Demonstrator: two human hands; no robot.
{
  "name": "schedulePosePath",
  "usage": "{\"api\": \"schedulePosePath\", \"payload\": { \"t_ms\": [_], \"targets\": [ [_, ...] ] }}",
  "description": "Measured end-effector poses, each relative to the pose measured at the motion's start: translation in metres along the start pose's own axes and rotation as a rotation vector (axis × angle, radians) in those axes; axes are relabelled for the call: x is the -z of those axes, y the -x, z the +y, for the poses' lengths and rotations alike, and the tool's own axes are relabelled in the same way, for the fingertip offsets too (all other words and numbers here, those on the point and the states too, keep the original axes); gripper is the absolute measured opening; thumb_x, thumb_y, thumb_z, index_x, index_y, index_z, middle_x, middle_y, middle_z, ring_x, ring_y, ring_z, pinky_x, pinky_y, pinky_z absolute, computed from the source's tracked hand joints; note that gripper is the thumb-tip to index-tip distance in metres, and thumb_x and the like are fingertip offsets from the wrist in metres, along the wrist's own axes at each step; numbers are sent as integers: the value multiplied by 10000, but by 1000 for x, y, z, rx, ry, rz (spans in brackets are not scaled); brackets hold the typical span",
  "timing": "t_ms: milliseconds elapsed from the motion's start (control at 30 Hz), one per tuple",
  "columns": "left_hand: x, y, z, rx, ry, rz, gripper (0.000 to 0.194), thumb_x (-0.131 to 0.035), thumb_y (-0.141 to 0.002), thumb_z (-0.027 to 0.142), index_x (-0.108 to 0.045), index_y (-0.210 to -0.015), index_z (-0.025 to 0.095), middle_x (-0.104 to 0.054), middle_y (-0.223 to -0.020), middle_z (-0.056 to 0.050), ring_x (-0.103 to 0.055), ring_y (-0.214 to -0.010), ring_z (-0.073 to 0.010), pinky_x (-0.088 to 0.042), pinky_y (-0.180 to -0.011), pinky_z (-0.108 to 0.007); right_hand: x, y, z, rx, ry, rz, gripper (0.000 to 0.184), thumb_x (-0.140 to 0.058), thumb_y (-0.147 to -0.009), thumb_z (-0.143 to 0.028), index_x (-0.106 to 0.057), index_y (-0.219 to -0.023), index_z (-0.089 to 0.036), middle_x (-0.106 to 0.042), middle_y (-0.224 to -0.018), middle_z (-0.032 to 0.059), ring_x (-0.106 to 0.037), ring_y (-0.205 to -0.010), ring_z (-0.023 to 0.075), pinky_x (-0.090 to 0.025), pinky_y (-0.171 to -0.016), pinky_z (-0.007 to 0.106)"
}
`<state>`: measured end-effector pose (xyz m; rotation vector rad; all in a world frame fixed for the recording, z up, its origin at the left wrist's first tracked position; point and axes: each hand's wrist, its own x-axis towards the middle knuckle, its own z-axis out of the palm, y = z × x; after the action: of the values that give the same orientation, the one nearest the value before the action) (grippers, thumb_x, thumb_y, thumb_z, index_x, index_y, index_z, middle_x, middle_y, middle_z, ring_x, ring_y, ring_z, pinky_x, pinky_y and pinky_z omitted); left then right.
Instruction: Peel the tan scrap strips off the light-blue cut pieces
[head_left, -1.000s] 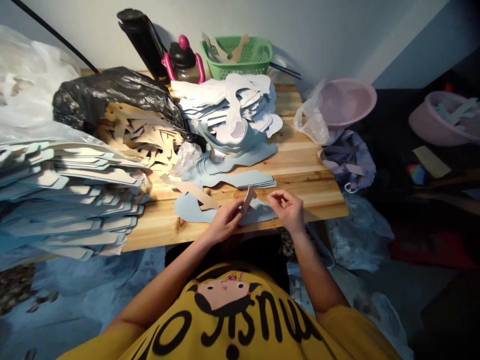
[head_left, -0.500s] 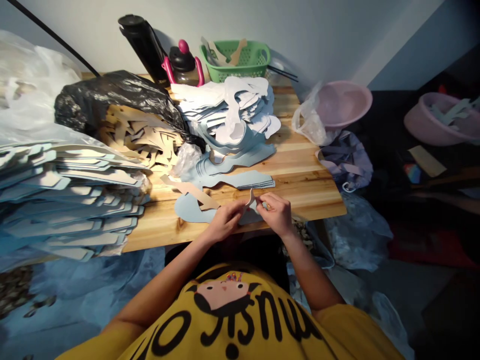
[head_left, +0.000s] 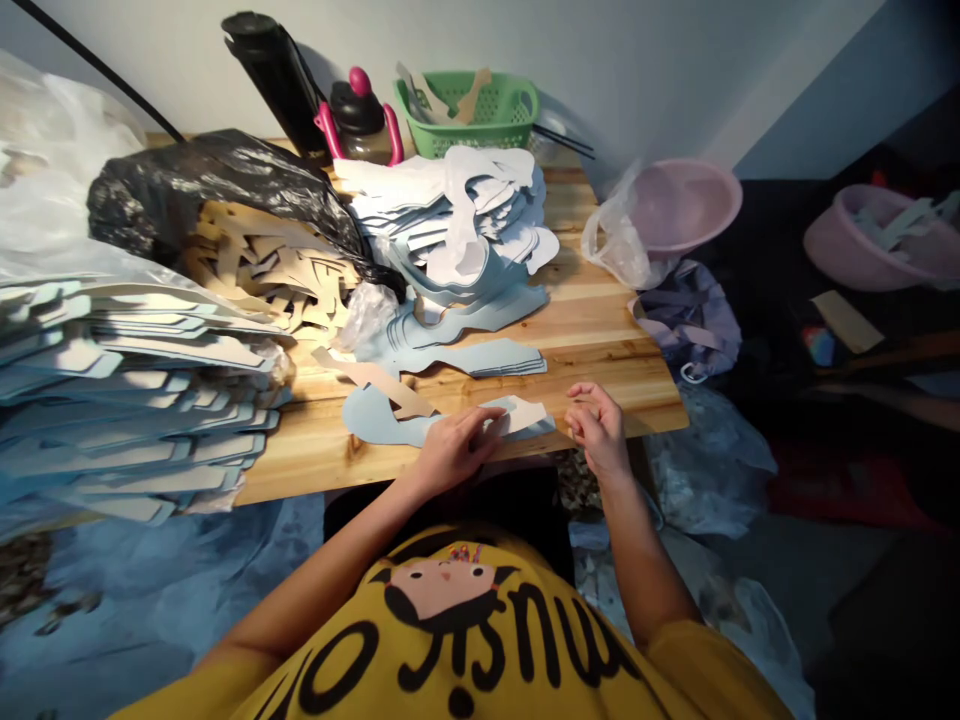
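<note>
Low centre, your bent left hand (head_left: pixel 459 445) likely steadies the pale strip (head_left: pixel 528 414) on the blue piece (head_left: pixel 377 417); your right hand (head_left: pixel 598 435) is half-curled, both holds unclear.

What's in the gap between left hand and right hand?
Head view: part of a pale piece on the blue piece, then a sliver of bare wooden table before the right hand.

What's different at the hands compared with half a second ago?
The small pale piece was raised between both hands; now it lies flat along the right end of the blue piece, left hand on it. The right hand has let go and moved right. The beige strip and green basket stayed put.
</note>
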<state>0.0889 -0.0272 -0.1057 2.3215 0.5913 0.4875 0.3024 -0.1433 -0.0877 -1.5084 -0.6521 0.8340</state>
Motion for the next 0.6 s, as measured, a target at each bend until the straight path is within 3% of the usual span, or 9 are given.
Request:
{"api": "schedulePosePath", "payload": {
  "t_ms": [100,200,433,600],
  "targets": [
    [-3,0,0,-33,-67,-4,273,-571,-931,259,-628,-1194,212,-731,-1081,-58,-685,-900,-166,-535,-819,-287,5,8,2,56,264,-117,246,-643,-843,-433,-615,-811,-191,-479,-585,-42,-411,-516,99,-320,-470,215],
    [-3,0,1,-46,-120,-23,249,-569,-934,241,-650,-1167,214,-748,-1028,-51,-687,-865,-170,-537,-785,-284,5,11,5,128,422,-91,284,-649,-841,-437,-613,-722,-182,-585,-670,4,-519,-628,141,-409,-576,246],
    [-5,0,-1,-147,-124,6,225,-543,-961,239,-691,-1126,199,-739,-1140,-78,-695,-894,-182,-555,-794,-304,1,12,14,194,768,34,229,-604,-836,-365,-599,-670,-208,-593,-578,-14,-495,-517,130,-364,-543,243],
    [-4,-2,0,-182,-118,5,213,-535,-963,213,-703,-1091,197,-732,-1163,-75,-698,-911,-175,-557,-805,-302,0,11,17,249,886,24,200,-575,-853,-332,-612,-689,-222,-657,-624,7,-570,-552,161,-375,-582,257]
  ]
}}
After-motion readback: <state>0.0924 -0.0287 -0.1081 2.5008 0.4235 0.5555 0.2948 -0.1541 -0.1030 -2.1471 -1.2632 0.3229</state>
